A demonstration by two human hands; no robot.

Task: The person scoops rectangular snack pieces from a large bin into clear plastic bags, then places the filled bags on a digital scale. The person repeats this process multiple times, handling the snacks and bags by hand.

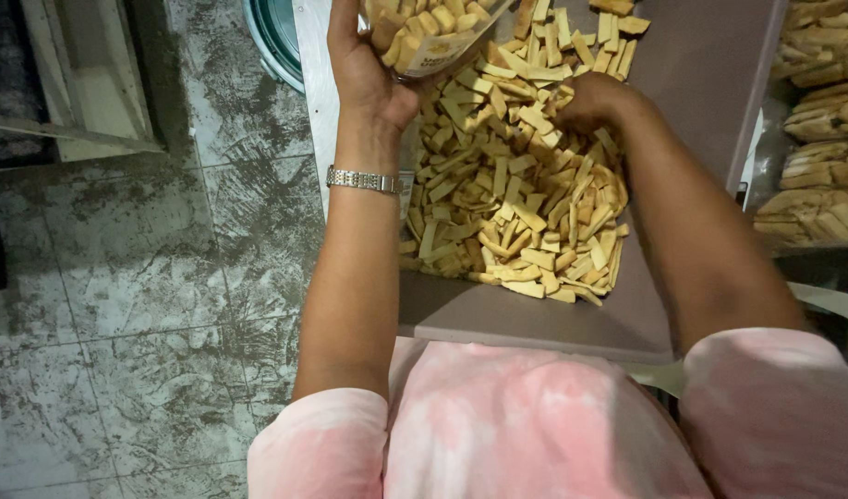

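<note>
Bag (pixel 430 32) of biscuit sticks sits at the table's far edge, clamped in our left hand (pixel 364 69) and already well filled. Our right hand (pixel 590 102) is curled into the loose pile (pixel 512 194); whether it grips any we cannot tell. We judge much remains: a broad heap covers the table (pixel 498 314). Filled bags (pixel 821 129) lie at right.

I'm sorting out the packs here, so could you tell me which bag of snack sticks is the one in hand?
The clear bag at top centre, gripped by the left hand above the loose pile; the filled bags at the right edge lie stacked, untouched.
</note>
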